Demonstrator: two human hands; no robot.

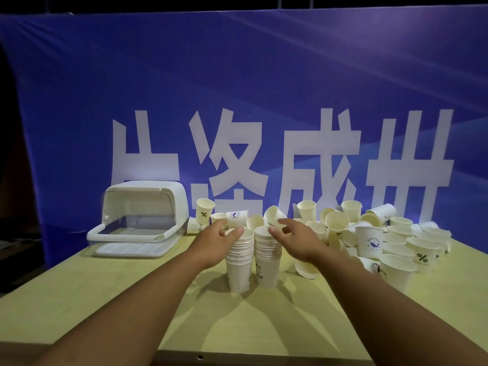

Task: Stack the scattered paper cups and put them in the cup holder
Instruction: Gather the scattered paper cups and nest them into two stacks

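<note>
While both hands hover unclenched over two stacks — loose cups crowd right, holder left.

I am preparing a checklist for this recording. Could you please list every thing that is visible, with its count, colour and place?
cup stacks: two, white, upright side by side at the table's middle, between the hands.
loose cups: many, too many to count, white or cream, some printed; piled on the table's right side and behind the stacks.
cup holder: one, white box with clear lid raised, back left of the table.
table: one, pale yellow-green top.
banner: one, blue with big white characters, behind the table.
left hand: bare, fingers on the top of the left stack.
right hand: bare, open, beside the top of the right stack.
</note>
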